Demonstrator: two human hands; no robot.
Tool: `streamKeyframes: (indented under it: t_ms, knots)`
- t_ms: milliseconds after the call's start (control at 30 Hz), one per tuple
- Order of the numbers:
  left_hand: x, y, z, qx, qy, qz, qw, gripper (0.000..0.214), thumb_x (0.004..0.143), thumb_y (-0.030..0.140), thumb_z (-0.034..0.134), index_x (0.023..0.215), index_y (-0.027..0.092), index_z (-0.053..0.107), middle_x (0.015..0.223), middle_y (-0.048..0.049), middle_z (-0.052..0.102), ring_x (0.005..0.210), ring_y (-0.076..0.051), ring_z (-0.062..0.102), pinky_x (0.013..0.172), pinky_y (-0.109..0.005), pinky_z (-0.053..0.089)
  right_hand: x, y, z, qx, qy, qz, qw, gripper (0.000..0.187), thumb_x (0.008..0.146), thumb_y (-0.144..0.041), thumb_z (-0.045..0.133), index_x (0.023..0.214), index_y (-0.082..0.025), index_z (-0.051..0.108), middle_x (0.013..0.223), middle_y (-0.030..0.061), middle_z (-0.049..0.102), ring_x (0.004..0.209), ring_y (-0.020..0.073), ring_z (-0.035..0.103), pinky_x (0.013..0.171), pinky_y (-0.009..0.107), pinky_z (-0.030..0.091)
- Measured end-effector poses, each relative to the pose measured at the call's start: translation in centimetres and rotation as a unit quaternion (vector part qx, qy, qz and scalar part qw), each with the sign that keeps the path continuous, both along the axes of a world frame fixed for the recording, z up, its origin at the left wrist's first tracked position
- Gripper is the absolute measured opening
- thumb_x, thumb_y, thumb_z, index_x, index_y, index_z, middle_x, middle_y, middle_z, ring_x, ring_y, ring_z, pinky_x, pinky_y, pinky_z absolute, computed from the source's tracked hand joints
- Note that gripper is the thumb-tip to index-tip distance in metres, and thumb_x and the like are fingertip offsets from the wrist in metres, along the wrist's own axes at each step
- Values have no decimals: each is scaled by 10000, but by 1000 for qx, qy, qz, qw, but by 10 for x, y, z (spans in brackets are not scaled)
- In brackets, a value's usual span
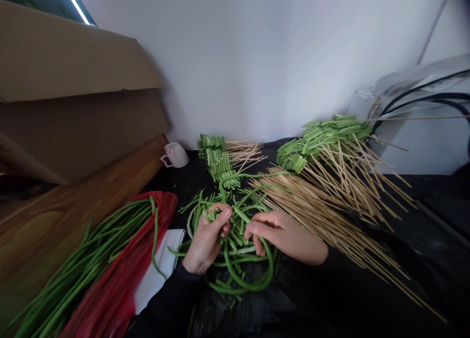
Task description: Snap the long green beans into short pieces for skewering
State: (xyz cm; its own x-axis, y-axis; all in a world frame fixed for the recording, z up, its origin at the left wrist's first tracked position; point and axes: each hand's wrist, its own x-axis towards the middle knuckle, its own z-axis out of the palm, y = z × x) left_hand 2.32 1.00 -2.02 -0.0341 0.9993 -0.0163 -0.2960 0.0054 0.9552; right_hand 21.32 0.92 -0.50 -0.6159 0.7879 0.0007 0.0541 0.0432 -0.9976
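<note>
My left hand (205, 240) is closed around a small bunch of green long-bean pieces (212, 214), its thumb pressed against the fingers. To its right, my right hand (286, 236) pinches a whole long bean (270, 267) with thumb and fingers. That bean curls down in a loop below the hands. Under both hands lies a loose heap of cut bean pieces (238, 225) on the black plastic sheet (220, 318). Behind the heap are skewered bean pieces (219, 167) stacked in rows, with their sticks pointing right.
Bare bamboo skewers (312, 206) spread across the right, below a larger stack of skewered beans (330, 137). Whole long beans (99, 250) lie on a red bag (121, 274) at left. A white mug (176, 154), a cardboard box (81, 69) and a plastic bag (414, 93) stand behind.
</note>
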Motion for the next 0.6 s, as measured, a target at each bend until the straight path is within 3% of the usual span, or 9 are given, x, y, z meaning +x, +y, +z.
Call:
streamKeyframes:
  t_ms: [133,200,300,400,600]
  knots:
    - [-10,8,2,-9,-99,60,993,294,656,275,825,772,124,601,615,52,487,482,-12,383,387,-89,268,1,1,1,-22,-20,-9,1000,286,931,-348,501,782,-147,639,564,-7,625,520,104,567,569,236,447]
    - [-15,12,3,-29,-166,59,984,264,674,232,806,767,120,586,678,35,508,519,-18,421,379,-79,287,2,1,0,-31,-16,-10,999,297,931,-368,500,792,-147,641,568,-5,629,518,105,564,555,235,436]
    - [-20,14,4,-76,-234,-15,969,195,746,222,722,744,120,557,696,14,504,543,-41,457,374,-89,329,2,2,-1,-28,-8,-19,999,315,932,-397,498,813,-147,651,572,-5,630,515,104,567,547,234,434]
    - [-20,12,4,-91,-244,-80,962,161,807,253,651,779,121,565,661,19,473,493,-34,417,369,-95,337,2,2,-4,-28,-8,-31,999,322,929,-406,505,807,-149,656,572,-4,633,511,101,568,539,229,434]
    - [-16,7,3,-76,-191,-125,971,220,801,239,695,736,130,516,632,54,414,424,8,322,359,-77,288,12,8,-2,-41,46,-42,997,333,918,-449,519,836,-154,650,605,6,639,533,106,583,509,222,414]
